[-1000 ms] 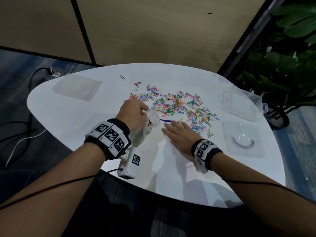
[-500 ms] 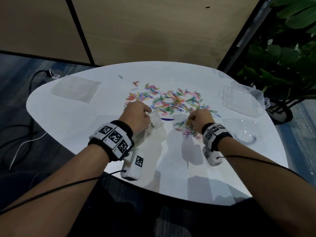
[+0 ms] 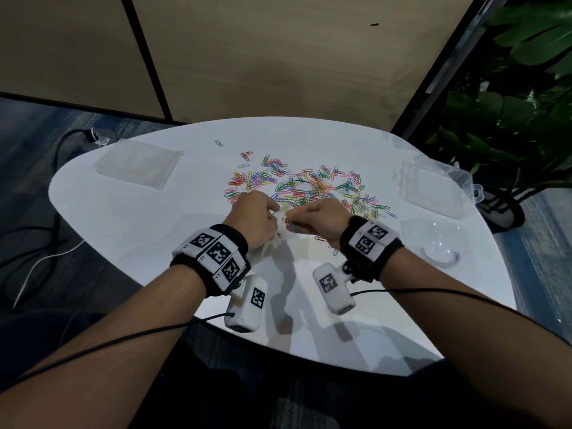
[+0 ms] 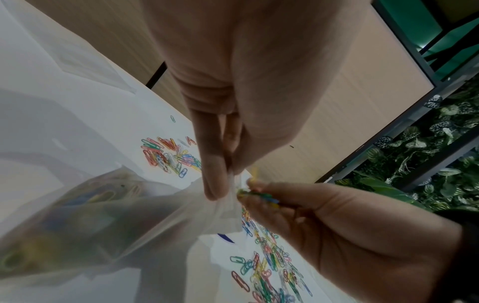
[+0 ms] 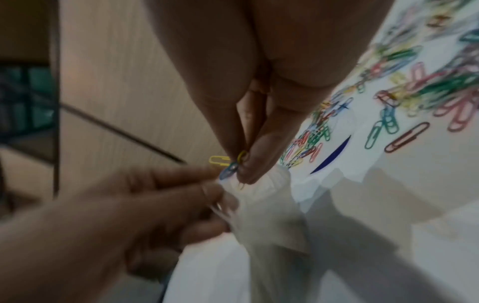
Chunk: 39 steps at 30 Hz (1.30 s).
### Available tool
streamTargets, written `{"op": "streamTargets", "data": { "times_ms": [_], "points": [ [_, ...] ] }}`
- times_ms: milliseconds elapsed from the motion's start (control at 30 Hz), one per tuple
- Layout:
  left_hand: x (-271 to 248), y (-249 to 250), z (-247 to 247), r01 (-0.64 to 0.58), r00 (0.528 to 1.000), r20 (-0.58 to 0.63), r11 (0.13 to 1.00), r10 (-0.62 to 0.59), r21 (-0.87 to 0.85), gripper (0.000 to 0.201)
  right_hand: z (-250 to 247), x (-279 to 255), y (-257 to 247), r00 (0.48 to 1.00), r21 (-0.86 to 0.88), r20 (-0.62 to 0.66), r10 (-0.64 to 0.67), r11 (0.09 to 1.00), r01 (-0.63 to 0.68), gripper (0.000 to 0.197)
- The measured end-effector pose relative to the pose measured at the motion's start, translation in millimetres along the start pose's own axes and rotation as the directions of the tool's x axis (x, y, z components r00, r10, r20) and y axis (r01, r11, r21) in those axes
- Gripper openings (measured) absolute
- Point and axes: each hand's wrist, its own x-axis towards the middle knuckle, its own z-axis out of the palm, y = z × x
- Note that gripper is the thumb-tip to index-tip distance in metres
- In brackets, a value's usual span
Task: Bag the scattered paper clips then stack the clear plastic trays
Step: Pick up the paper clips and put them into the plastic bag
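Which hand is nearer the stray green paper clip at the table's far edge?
Left. The left hand lies below the stray green paper clip; the right hand sits farther right.

Setting: an office or meeting corner. Evidence: 1 rounded white table [image 3: 130, 212] on blue-grey carpet [image 3: 37, 144]; tan wood-look wall panels [image 3: 278, 63] split by a dark strip [image 3: 145, 57], as in partitioned workplaces; a dark metal frame [image 3: 433, 66] at the right; a large-leaved potted plant [image 3: 526, 97] beside it; a floor power outlet [image 3: 99, 136] with cables [image 3: 46, 261] trailing over the carpet; coloured paper clips [image 3: 309, 187], common stationery, lay spread on the table.
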Motion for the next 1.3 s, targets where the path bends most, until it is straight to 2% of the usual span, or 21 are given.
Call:
{"op": "streamTargets", "data": {
  "times_ms": [100,167,233,333,367,467,600,667,733,800,833,900,933,967,1000,1033,1100,1167,1200,1233,1300],
  "points": [
    [-2,-1,-1,-0.006,1.0,0.007,1.0,0.006,-0.014,0.031,18,3,5,0.999,-0.156,-0.05,-0.013,0.988,0.005,0.014],
    [-2,-2,-3,-0.003,1.0,0.011,1.0,0.003,-0.01,0.03,24,3,5,0.999,-0.159,-0.024,-0.025,0.987,0.021,0.013],
    [-1,-2,-4,0.003,1.0,0.014,1.0,-0.003,-0.018,0.03,25,-2,5,0.996,-0.319,0.006,-0.094,0.944,0.091,0.013],
    [-2,0,-4,0.003,1.0,0.026,1.0,-0.003,-0.012,0.031,18,-6,3,0.955,-0.696,0.126,-0.268,0.663,0.278,0.009],
    [-3,0,-4,0.004,1.0,0.027,1.0,-0.004,-0.006,0.032,13,-5,2,0.949,-0.716,0.164,-0.269,0.629,0.302,0.009],
    [-4,0,-5,0.013,1.0,0.013,1.0,-0.013,0.006,0.034,-8,2,-4,0.955,-0.635,0.183,-0.232,0.714,0.295,0.011],
    [-3,-1,-7,0.028,1.0,0.014,0.999,-0.028,-0.018,0.034,-26,5,-6,0.954,-0.569,0.206,-0.219,0.766,0.298,0.014],
    [-3,0,-7,0.036,0.999,0.008,0.999,-0.036,-0.02,0.034,-18,3,-4,0.935,-0.547,0.244,-0.257,0.759,0.352,0.014],
    [-3,1,-7,0.052,0.999,0.017,0.997,-0.051,-0.048,0.035,-5,2,0,0.892,-0.634,0.312,-0.326,0.628,0.451,0.014],
    [-3,3,-6,0.063,0.998,0.031,0.996,-0.062,-0.055,0.039,6,-1,3,0.843,-0.709,0.424,-0.332,0.458,0.537,0.017],
    [-3,3,-6,0.065,0.997,0.033,0.997,-0.064,-0.049,0.04,8,-1,4,0.833,-0.721,0.453,-0.318,0.418,0.552,0.019],
    [-2,3,-6,0.064,0.998,0.022,0.997,-0.063,-0.038,0.037,3,0,1,0.864,-0.711,0.381,-0.328,0.493,0.501,0.024],
    [-1,2,-7,0.065,0.998,0.016,0.997,-0.064,-0.033,0.036,-4,3,0,0.885,-0.7,0.299,-0.357,0.548,0.458,0.027],
    [0,1,-8,0.066,0.998,0.011,0.997,-0.066,-0.031,0.036,-13,6,-1,0.891,-0.714,0.221,-0.397,0.556,0.425,0.03],
    [0,0,-8,0.07,0.997,0.011,0.997,-0.07,-0.032,0.037,-22,10,0,0.883,-0.765,0.186,-0.431,0.5,0.406,0.031],
    [1,0,-9,0.072,0.997,0.013,0.997,-0.072,-0.032,0.037,-32,13,4,0.88,-0.838,0.213,-0.424,0.384,0.388,0.032],
    [0,1,-10,0.077,0.997,0.017,0.997,-0.077,-0.027,0.038,-42,17,23,0.917,-0.934,0.324,-0.233,0.077,0.35,0.041],
    [1,1,-10,0.083,0.996,0.016,0.996,-0.083,-0.028,0.038,-52,17,48,0.937,-0.925,0.348,-0.029,-0.176,0.338,0.055],
    [1,2,-9,0.082,0.996,0.017,0.996,-0.082,-0.025,0.039,-58,15,60,0.946,-0.917,0.324,0.01,-0.242,0.317,0.059],
    [1,3,-9,0.078,0.997,0.017,0.997,-0.077,-0.02,0.039,-64,13,68,0.955,-0.922,0.297,0.008,-0.259,0.289,0.061],
    [1,5,-8,0.063,0.998,0.027,0.998,-0.063,-0.024,0.039,-79,12,79,0.967,-0.944,0.251,-0.042,-0.231,0.235,0.059]
  ]
}}
